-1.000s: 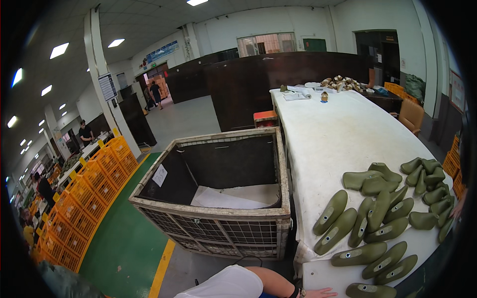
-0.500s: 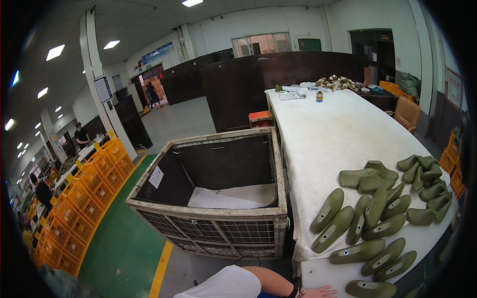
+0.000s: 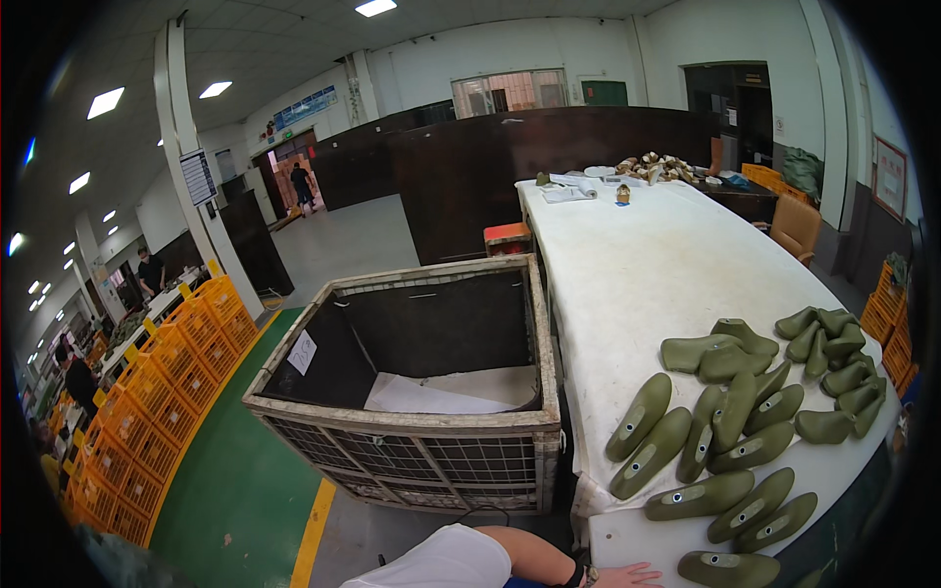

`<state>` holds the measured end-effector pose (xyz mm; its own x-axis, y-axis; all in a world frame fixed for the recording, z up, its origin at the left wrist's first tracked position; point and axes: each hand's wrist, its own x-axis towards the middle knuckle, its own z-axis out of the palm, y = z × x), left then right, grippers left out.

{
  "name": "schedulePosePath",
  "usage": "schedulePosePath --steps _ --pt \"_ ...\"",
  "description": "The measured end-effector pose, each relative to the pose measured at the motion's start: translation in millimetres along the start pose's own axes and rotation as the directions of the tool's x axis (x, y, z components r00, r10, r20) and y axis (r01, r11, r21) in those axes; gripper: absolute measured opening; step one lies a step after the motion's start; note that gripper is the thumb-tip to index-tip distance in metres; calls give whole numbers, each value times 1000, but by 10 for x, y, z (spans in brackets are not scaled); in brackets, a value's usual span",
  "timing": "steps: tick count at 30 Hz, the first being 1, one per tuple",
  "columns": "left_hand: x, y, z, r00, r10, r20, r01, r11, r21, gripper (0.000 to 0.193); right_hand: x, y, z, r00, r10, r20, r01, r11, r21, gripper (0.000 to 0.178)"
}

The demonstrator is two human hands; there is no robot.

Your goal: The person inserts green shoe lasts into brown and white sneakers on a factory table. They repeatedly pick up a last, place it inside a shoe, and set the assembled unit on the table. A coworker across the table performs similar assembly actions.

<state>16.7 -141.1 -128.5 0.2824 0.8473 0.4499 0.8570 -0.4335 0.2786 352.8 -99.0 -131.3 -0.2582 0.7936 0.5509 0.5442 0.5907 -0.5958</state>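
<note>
The left hand [image 3: 621, 576] lies on the white surface [image 3: 647, 274], fingers spread and gripping nothing; the right I can't make out. Just beyond it, green shoe moulds [image 3: 651, 453] crowd the near end — a careless nudge might roll an outer one off. Leftmost stand orange crates [image 3: 162, 392], then a wire-sided cart [image 3: 412, 423] beside the surface — and, farther right, a tan chair [image 3: 795, 227].
</note>
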Motion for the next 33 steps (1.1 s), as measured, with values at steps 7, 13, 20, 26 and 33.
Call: schedulePosePath --steps 7,13,20,26,33 --pt "-24 -15 59 999 8 -33 -8 1000 1 52 61 -145 -57 1000 1 -8 -1 1000 -7 60" --pt "-44 -37 125 1000 2 -29 -1 1000 13 53 82 -178 -80 1000 -6 -21 5 1000 -17 61" --pt "-43 11 120 1000 -1 -2 1 1000 -16 53 65 -240 -172 999 -11 -40 10 999 -32 62" --pt "-3 108 -106 994 13 105 -10 999 -32 56 152 -381 -156 999 38 0 -38 995 93 55" --pt "126 290 -502 941 -106 322 68 990 126 60 338 -633 -625 978 119 173 -86 978 -188 49"
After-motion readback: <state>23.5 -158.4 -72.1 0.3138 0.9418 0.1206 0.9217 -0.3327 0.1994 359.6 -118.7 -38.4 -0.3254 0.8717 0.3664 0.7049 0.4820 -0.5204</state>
